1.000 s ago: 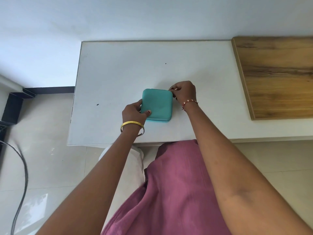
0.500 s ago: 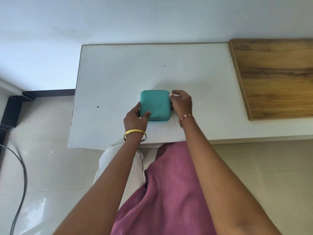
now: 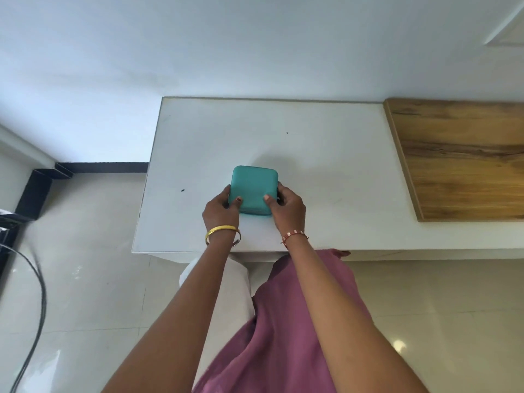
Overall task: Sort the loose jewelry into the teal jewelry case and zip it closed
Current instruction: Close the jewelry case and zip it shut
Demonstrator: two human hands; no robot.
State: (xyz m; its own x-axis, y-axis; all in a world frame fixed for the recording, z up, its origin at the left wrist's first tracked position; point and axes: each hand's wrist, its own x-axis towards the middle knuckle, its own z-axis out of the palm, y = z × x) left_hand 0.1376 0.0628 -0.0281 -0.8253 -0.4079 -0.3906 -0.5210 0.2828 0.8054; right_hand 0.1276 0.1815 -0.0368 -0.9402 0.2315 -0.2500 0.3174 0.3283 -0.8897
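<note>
The teal jewelry case (image 3: 253,186) lies closed, lid up, on the white table (image 3: 326,165) near its front edge. My left hand (image 3: 219,211) grips the case's near left corner, thumb on the lid. My right hand (image 3: 287,209) grips its near right corner and right side, thumb on the lid too. No loose jewelry shows on the table. The zipper is hidden from this angle. I wear a gold bangle (image 3: 222,232) on the left wrist and a red-and-white thread band (image 3: 295,235) on the right.
A wooden board (image 3: 465,157) covers the table's right part. Small dark specks (image 3: 183,190) mark the white top. A black cable (image 3: 34,293) curves over the tiled floor at left. A white wall stands behind the table.
My right hand has slid from the case's far right corner down along its right side to the near right corner. The left hand has kept its hold.
</note>
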